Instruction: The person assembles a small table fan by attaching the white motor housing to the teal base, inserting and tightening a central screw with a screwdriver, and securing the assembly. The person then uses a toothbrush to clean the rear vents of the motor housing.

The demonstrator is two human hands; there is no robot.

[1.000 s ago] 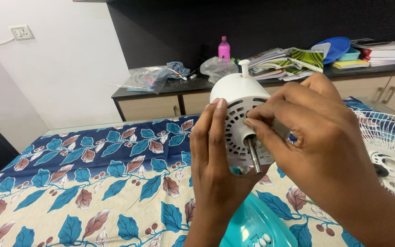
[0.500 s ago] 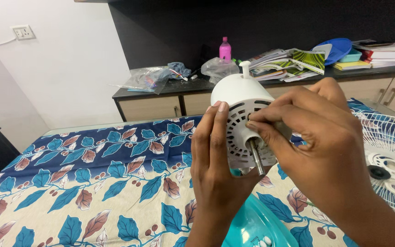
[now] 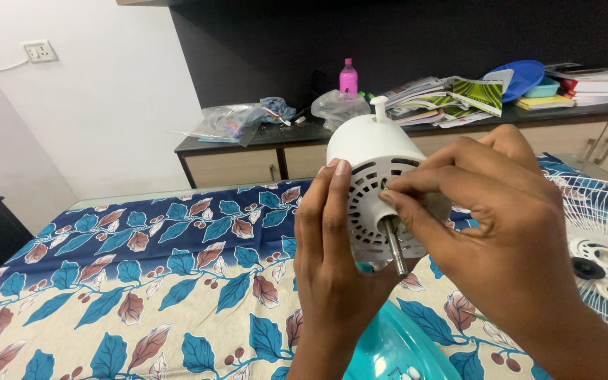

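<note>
Steadying the fan motor while I work at its front face

My left hand [image 3: 332, 246] wraps the white fan motor housing [image 3: 371, 151] from the side, gripping it so its vented face and bare metal shaft [image 3: 394, 246] tilt toward me above the leaf-print cloth [image 3: 142, 281]. My right hand [image 3: 487, 211] pinches something small against the vents just above the shaft; I cannot tell what. The teal fan base [image 3: 388, 352] sits below the motor, and the white wire guard [image 3: 599, 218] lies off to my right, out of the way.
</note>
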